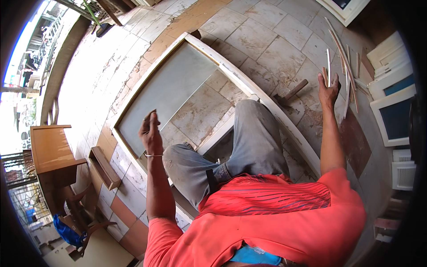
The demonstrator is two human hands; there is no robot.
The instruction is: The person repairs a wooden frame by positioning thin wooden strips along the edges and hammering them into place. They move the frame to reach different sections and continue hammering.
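A white wooden frame [249, 82] lies on the floor around my bent legs. A grey glass pane [173, 73] fills its far left part, and floor tiles show in the rest. My left hand [151, 132] is raised over the frame's left side, fingers closed; a small dark tip shows at them, too small to name. Out to the right, my right hand [329, 92] is closed around a thin white strip [328, 66] that points up between thumb and fingers. A short brown strip shows beside it. A hammer [293, 91] lies just outside the frame's right side.
Several thin wooden strips [349, 66] lie on the floor at the right, near white panelled frames [393, 116]. A narrow wooden box [104, 167] and a brown wooden cabinet [51, 149] stand at the left. A blue bag [66, 231] is at the lower left.
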